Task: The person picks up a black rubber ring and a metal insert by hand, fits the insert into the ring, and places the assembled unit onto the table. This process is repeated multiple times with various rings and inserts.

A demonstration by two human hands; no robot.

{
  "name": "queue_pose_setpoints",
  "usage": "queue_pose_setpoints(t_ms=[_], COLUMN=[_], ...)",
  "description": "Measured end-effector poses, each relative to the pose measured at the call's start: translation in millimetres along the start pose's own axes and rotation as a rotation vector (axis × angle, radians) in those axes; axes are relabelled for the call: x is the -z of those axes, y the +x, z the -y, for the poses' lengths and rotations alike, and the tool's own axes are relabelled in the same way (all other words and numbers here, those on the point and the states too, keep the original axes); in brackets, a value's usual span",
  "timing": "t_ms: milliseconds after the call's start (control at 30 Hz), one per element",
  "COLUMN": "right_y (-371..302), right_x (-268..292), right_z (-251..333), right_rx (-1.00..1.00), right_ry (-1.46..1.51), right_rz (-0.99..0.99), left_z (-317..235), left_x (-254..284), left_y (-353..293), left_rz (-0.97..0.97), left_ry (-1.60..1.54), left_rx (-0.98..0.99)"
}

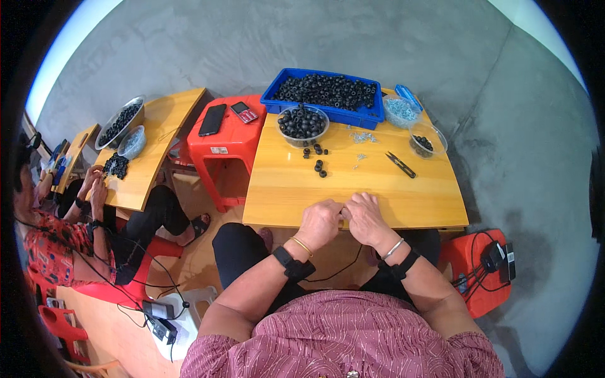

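Observation:
My left hand (320,222) and my right hand (367,217) meet at the table's front edge. Both are closed, fingertips together, around something small that they mostly hide. Just beyond them on the wooden table (283,201) lie a few loose black bead-like pieces (319,165). Small clear or silvery bits (363,137) are scattered farther back. A pair of dark thread snips (401,165) rests to the right. Behind the loose pieces, a clear bowl (303,143) holds round black pieces. The blue tray (353,118) at the back is filled with small black ring-like parts.
Right of the tray stand a tub of bluish-clear bits (402,112) and a clear bowl (440,142) with black pieces. A red stool (220,142) at left carries two phones. Another stool (479,296) at right holds cables. A co-worker (69,246) works at the left table.

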State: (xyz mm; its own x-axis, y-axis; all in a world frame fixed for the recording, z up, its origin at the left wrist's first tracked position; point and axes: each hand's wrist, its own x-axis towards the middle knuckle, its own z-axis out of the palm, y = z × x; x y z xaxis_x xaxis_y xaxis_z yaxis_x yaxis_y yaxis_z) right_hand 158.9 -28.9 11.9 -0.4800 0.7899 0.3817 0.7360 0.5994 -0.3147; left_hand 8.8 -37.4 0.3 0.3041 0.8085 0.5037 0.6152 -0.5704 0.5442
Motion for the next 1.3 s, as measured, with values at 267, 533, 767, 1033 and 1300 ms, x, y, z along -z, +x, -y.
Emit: queue_pose_setpoints(t_ms=[267,533,767,1033,1300], right_y=[0,1,1,1,1], right_x=[2,5,7,-1,2], right_z=[5,6,10,7,10], right_rx=[-0.046,-0.095,-0.105,-0.093,-0.102], right_ry=[-0.089,-0.097,-0.101,-0.084,-0.074], right_rz=[0.061,0.139,0.173,0.145,0.141], left_z=[-3,-1,4,14,9], left_x=[0,6,4,-6,0], left_y=[0,1,2,-2,-2], left_rz=[-0.004,0.080,0.071,-0.023,-0.017], left_ry=[0.015,0.062,0.044,-0.076,-0.026], left_rx=[0.036,0.034,-0.033,-0.089,-0.063])
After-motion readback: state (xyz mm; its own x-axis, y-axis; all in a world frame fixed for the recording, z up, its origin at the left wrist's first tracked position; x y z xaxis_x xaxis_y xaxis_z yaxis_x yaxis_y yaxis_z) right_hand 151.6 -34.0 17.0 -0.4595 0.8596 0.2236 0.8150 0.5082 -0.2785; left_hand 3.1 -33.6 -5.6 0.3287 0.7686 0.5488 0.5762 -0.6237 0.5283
